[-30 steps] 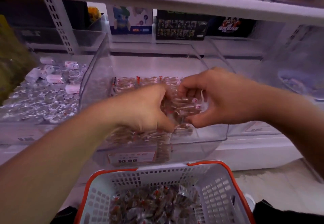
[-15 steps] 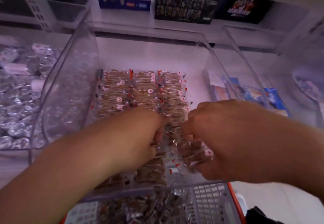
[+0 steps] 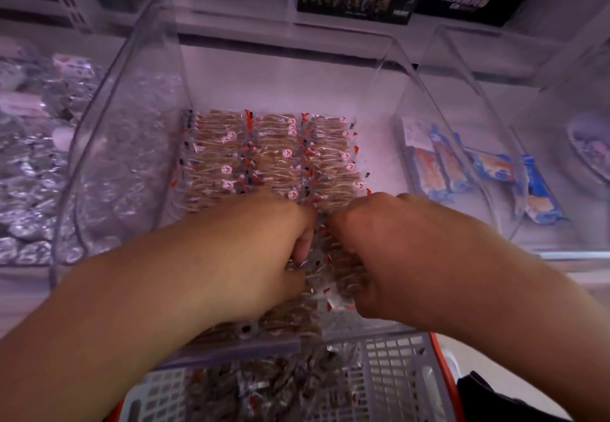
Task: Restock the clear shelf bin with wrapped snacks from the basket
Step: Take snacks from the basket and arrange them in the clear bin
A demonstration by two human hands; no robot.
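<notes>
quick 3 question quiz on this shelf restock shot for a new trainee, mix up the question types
1. True or false: both the left hand and the right hand are inside the clear bin, gripping wrapped snacks.
2. Multiple choice: the neat rows of snacks lie
A. at the bin's front lip
B. beyond the hands, deeper in the bin
C. in the basket
3. Fill in: the packets with blue wrappers lie in the bin to the ____ of the one being filled.

Key: 1 true; 2 B; 3 right. The basket sits below the bin's front with loose snacks in it.
</notes>
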